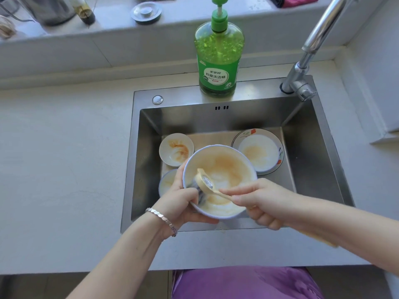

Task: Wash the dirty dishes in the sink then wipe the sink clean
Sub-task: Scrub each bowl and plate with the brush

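My left hand (183,199) grips the rim of a large white bowl (228,169) smeared with orange residue, holding it tilted above the steel sink (315,169). My right hand (259,201) holds the beige handle of a dish brush (207,182), whose dark bristle head lies against the bowl's inner left wall. On the sink floor sit a small stained saucer (176,148), a small bowl (166,182) partly hidden behind my left hand, and a stained white bowl (258,155) resting on a flowered plate (250,133).
A green dish soap pump bottle (219,59) stands on the sink's back ledge. The chrome faucet (302,76) rises at the right rear. A metal sink strainer lid (146,12) and bottles sit on the window sill. Pale counter (64,158) surrounds the sink.
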